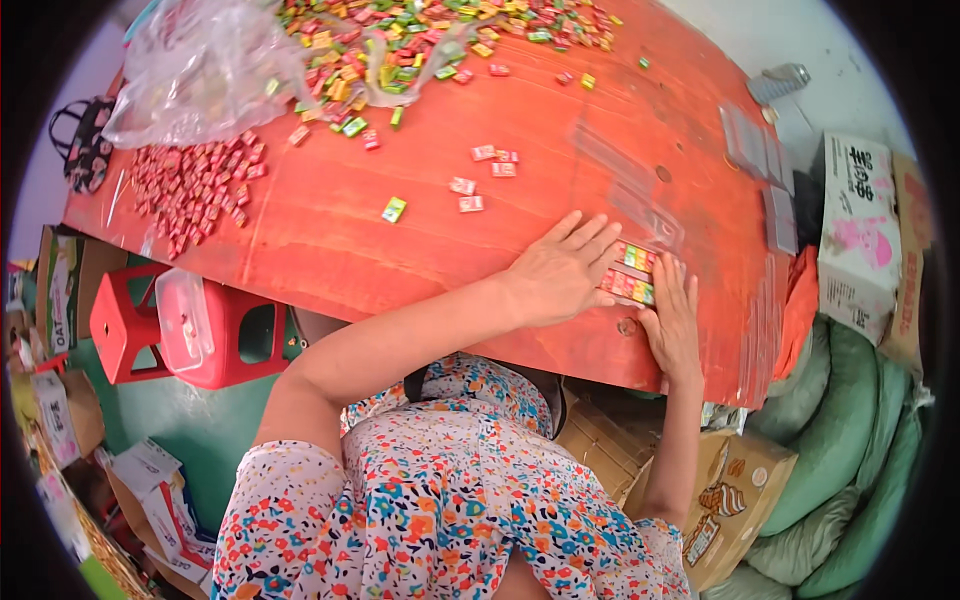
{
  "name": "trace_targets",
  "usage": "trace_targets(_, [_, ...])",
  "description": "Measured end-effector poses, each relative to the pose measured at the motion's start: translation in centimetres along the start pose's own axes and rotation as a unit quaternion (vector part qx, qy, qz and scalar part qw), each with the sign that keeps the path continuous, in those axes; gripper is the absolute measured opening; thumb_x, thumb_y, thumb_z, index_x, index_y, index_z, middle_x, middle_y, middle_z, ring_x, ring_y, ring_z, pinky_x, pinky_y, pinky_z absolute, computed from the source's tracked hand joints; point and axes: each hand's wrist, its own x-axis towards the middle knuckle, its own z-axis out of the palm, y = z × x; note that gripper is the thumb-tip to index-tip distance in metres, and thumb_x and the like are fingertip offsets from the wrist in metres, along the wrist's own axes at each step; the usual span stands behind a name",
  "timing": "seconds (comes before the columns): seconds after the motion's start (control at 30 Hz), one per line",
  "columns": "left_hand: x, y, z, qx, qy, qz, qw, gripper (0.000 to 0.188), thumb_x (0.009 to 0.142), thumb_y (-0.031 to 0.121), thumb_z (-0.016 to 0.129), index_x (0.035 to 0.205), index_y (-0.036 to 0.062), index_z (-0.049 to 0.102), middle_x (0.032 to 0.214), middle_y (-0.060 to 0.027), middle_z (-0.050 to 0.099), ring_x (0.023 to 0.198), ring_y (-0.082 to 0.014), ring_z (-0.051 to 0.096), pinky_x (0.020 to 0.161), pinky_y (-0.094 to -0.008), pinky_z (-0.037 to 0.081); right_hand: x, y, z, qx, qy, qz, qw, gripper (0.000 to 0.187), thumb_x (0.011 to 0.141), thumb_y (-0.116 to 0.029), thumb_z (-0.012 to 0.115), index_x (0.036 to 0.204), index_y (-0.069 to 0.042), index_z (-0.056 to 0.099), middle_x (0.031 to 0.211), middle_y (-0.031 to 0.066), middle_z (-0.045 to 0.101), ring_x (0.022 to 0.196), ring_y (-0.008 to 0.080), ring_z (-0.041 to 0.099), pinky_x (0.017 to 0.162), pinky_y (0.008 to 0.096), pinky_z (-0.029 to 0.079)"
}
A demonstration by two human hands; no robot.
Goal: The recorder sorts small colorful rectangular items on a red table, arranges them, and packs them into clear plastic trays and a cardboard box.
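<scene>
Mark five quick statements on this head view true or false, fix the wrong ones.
1. The left hand and right hand flank two short rows of small coloured pieces. True.
2. Both hands wear gloves. False: both are bare.
3. The clear plastic bag lies at the far left of the table, next to the mixed-colour heap. True.
4. The pile of only red pieces is on the table's right side. False: the red pile is on the left, on the near side of the bag.
5. The tabletop is green. False: the tabletop is red.
</scene>
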Motion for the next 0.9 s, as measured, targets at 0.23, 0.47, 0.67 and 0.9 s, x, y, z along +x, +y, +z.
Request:
trace_targets(0.23, [-9.2,-5.8,-7.5,0.173,0.098,-0.16,0.967,0.045,0.091,0.023,0.063,0.13,0.0008,0.058,0.146,-0.0185,0.047,0.137,-0.0359,0.042,0.114,-0.0482,0.032,6.1,-4.2,-2.6,0.066,0.103,-0.035,0.992,0.053,0.097,-0.029,0.057,0.142,-0.002,0.047,0.15,0.0187,0.043,0.141,0.0344,0.038,0.119,0.052,0.022])
trace_targets(0.47, [-13.8,-6.7,-8.6,0.116,0.153,-0.199,0.961,0.037,0.082,0.014,0.069,0.118,0.0028,0.063,0.124,-0.016,0.06,0.118,-0.0326,0.054,0.097,-0.045,0.045,18.1,-11.4,0.5,0.142,0.118,-0.189,0.964,0.043,0.096,-0.019,0.06,0.135,-0.002,0.053,0.143,0.0182,0.051,0.128,0.0367,0.052,0.106,0.044,0.042])
trace_targets(0.67, [-14.1,-6.7,-7.8,0.103,0.144,-0.21,0.962,0.041,0.09,0.018,0.064,0.127,0.001,0.059,0.137,-0.018,0.054,0.131,-0.034,0.047,0.112,-0.0474,0.035,30.4,-16.1,1.0,0.188,0.133,-0.228,0.946,0.034,0.098,-0.021,0.056,0.126,-0.002,0.059,0.132,0.0195,0.058,0.12,0.0365,0.057,0.101,0.0428,0.047])
trace_targets(0.9, [-13.8,-6.6,-7.8,0.086,0.144,-0.215,0.962,0.041,0.089,0.018,0.065,0.127,0.002,0.059,0.14,-0.0166,0.052,0.133,-0.0327,0.046,0.114,-0.0472,0.033,43.0,-20.8,0.8,0.102,0.161,-0.25,0.949,0.024,0.093,-0.018,0.058,0.11,-0.003,0.064,0.119,0.0161,0.063,0.11,0.035,0.061,0.092,0.0443,0.051])
